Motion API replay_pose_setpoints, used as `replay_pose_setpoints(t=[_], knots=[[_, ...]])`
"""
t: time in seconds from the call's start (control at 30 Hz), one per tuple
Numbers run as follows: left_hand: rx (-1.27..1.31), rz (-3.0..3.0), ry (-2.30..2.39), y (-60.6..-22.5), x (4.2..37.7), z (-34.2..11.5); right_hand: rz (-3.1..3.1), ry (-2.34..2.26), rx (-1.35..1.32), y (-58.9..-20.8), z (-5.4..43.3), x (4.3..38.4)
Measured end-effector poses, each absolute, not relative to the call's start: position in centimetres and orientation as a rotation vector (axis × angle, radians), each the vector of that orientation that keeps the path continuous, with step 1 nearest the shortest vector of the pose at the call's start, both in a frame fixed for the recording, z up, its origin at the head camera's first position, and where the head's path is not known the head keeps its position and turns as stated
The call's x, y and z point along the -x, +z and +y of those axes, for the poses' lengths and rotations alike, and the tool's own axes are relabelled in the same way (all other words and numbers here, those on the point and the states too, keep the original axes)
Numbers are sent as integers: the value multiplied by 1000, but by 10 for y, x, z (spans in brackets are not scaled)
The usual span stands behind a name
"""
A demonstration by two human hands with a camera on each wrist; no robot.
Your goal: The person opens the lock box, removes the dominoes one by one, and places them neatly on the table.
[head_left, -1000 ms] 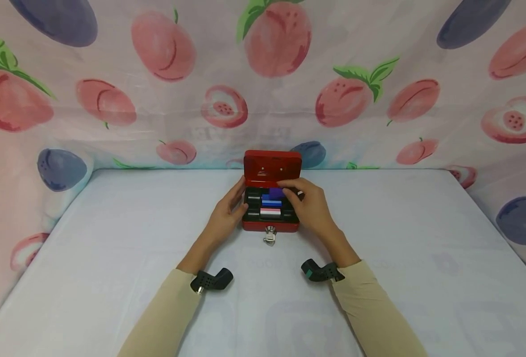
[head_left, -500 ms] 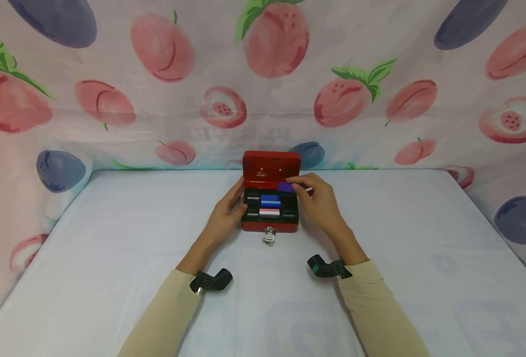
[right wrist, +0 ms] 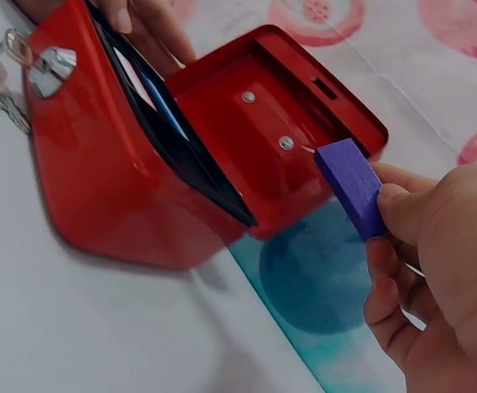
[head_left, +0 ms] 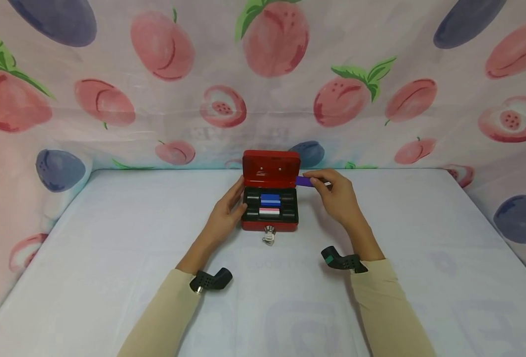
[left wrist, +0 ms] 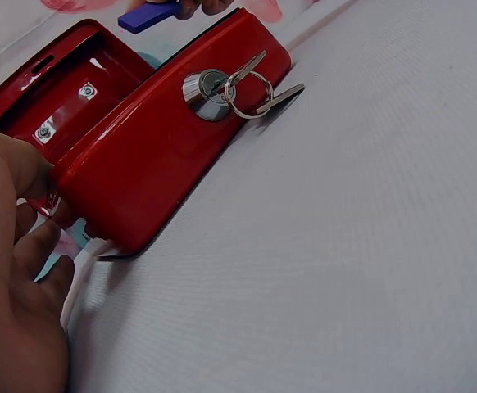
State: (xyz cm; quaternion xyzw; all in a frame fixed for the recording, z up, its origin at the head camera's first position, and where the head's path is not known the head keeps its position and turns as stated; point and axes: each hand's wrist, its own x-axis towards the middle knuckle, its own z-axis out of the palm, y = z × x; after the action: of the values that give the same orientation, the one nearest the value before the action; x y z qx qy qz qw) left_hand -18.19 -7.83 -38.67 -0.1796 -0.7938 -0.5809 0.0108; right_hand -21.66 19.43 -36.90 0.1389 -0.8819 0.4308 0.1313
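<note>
Red cash box [left wrist: 161, 139] sits upright on the white-covered counter [head_left: 111, 267], near its back edge. Lid [head_left: 271, 169] stands open at the back of the box, two round fasteners showing on its inside face.

Left hand [head_left: 225, 210] is clamped on the box's left wall, thumb at the rim, fingers along the outside. Right hand [head_left: 336, 198] is off the box's right rear corner, pinching a purple block [right wrist: 351, 187] between thumb and fingers. Block is outside the box body, up off the counter, free end pointing at the lid's right edge. Can't tell if that end touches the lid. Hands are apart from each other, box between them.

Inside the box: black tray [head_left: 288, 203]. In its middle, blue piece [head_left: 270, 200] in two shades, can't tell if it's one block or two. Pink-and-white piece [head_left: 269, 211] lies parallel to it, nearer the box front.

Box front: chrome lock [left wrist: 196, 97] with one key in it, second key [left wrist: 283, 98] hanging off the same ring.

Both forearms reach in from the front of the box: beige sleeves [head_left: 392, 307], black wrist unit [head_left: 211, 280] on each. Behind the box, a fruit-print cloth [head_left: 263, 109] hangs.
</note>
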Motion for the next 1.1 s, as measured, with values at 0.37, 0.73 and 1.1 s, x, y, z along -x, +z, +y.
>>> replay_pose_setpoints(t=[0.37, 0.73, 1.1], knots=[[580, -2469, -1807, -387, 184, -79, -2615, 1213, -331, -384, 216, 223], [587, -2463, -1814, -387, 184, -80, -2712, 1190, -260, -402, 222, 228], [568, -2479, -1833, -387, 183, -80, -2682, 1178, -317, -415, 220, 229]])
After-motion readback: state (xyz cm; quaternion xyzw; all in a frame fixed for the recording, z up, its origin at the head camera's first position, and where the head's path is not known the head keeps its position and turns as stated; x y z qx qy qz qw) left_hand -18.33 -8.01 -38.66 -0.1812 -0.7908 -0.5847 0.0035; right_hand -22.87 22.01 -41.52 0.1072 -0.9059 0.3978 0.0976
